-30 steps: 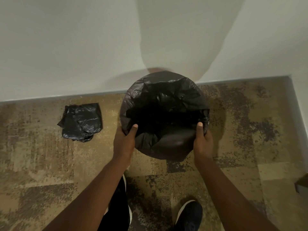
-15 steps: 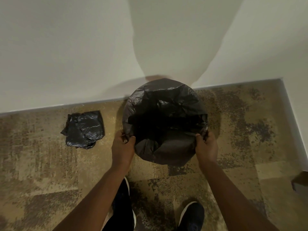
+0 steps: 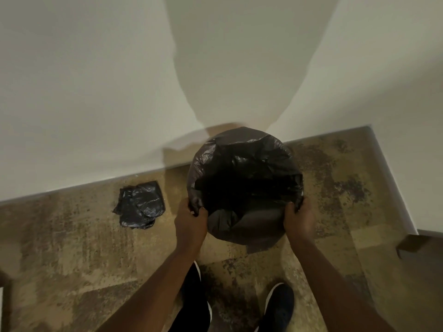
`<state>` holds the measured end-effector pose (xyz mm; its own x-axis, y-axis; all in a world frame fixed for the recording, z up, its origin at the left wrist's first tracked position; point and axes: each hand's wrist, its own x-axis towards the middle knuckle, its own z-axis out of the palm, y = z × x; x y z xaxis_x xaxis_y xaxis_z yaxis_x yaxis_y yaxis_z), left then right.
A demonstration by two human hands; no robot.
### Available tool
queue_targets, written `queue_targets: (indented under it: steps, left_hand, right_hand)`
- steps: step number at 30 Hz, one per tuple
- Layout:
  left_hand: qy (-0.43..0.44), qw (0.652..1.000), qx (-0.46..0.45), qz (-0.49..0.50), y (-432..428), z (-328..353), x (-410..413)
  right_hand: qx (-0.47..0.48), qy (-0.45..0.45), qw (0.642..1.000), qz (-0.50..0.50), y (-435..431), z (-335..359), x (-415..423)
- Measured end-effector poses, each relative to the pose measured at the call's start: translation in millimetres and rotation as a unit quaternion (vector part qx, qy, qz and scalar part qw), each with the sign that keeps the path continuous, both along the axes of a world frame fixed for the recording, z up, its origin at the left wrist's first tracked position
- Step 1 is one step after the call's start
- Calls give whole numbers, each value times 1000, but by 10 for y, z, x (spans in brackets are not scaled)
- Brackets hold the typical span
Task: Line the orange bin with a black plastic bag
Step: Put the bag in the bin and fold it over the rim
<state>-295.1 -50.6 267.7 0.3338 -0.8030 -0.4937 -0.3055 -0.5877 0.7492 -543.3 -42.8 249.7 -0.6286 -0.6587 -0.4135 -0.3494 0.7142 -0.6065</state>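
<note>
Holding the black plastic bag (image 3: 244, 168) at the bin's near rim, on the floor (image 3: 72, 248) by the wall.
My left hand (image 3: 190, 221) and right hand (image 3: 298, 218) each have their grip pinched on bag plastic; a folded spare bag (image 3: 140, 204) lies left of it.

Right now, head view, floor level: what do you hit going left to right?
Folded bag → left hand → lined bin → right hand → brown object at right edge.

Left hand (image 3: 190, 220) and right hand (image 3: 298, 218) grip a crinkled black plastic bag (image 3: 244, 164) draped over a round bin on mottled brown carpet (image 3: 72, 248).
</note>
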Motion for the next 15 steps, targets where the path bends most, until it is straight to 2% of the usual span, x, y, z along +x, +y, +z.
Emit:
queue_targets:
  steps: [15]
  left_hand:
    - [27,998,-3,-53,-283,805,-195]
  right_hand:
    - [2,10,1000,-29,-99,964,-229]
